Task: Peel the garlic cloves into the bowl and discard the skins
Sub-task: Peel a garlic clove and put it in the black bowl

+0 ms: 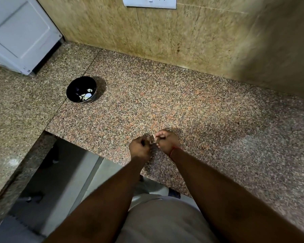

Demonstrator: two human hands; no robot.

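A small black bowl [81,92] stands on the speckled granite counter [165,102] at the left, with several pale peeled garlic cloves [86,95] in it. Near the counter's front edge my left hand [140,148] and my right hand [167,140] meet over the stone, fingers curled. Between their fingertips they pinch one small garlic clove [153,137], mostly hidden by the fingers. A red thread circles my right wrist.
A white appliance [19,32] stands at the back left corner. A tan tiled wall [165,32] with a white socket plate [149,2] backs the counter. The counter is L-shaped, with floor showing in the gap at the lower left.
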